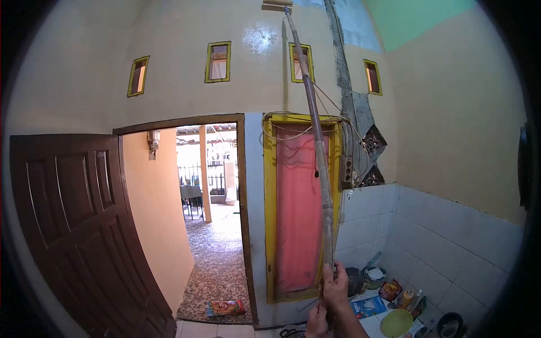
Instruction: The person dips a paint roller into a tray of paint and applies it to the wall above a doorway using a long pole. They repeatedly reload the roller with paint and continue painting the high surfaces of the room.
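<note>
A long bamboo pole rises from my hands up the wall, leaning slightly left. At its top end is a paint roller, up against the wall and partly cut off by the frame's upper edge. My right hand is closed around the lower part of the pole. Below it and a little to the left, my left hand is also closed on the pole, near the bottom of the view. A wet, shiny patch shows on the beige wall left of the pole.
Behind the pole is a yellow-framed window with a pink curtain and looped cables. A brown door stands open at left. On the tiled counter at lower right are a green plate, packets and bottles. A red packet lies in the doorway.
</note>
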Tool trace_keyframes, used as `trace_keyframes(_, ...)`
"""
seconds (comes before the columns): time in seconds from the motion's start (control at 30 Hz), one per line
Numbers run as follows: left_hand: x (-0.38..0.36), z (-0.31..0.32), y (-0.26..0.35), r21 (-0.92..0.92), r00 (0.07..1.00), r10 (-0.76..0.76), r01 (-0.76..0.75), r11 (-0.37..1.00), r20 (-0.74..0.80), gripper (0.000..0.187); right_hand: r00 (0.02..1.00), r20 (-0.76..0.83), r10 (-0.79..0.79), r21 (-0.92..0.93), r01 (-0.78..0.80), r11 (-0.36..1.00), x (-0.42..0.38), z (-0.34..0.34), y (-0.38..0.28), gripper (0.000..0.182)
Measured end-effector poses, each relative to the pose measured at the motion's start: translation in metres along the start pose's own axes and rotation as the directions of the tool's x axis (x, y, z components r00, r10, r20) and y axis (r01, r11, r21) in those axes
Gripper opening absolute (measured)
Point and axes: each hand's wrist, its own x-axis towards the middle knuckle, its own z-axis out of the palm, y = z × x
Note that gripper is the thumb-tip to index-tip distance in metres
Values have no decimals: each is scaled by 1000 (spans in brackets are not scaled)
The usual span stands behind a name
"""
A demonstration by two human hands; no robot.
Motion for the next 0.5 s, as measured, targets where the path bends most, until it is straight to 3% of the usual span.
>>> trace_keyframes(0.1, -3, -3, -1, 4, 999, -35, 35, 999, -33, 41, 997, 10, -73, -14, 73, 997, 1, -2, -6, 26)
trace_keyframes(0.17, -5, -2, -3, 5, 997, -58, 59, 998, -54, 41, 996, -12, -88, -120, 86, 989, -4, -4, -23, 28)
trace_keyframes(0.4, -16, -2, -13, 22, 980, -148, 152, 988, -133, 42, 987, 84, -139, -205, 153, 967, -10, -34, 27, 36)
trace_keyframes(0.47, -18, -4, -15, 31, 973, -166, 173, 984, -158, 42, 965, 173, 195, -219, -156, 963, -34, -45, 26, 35)
trace_keyframes(0.5, -19, -6, -15, 36, 970, -174, 183, 983, -172, 43, 965, 175, 193, -217, -154, 964, -43, -51, 33, 35)
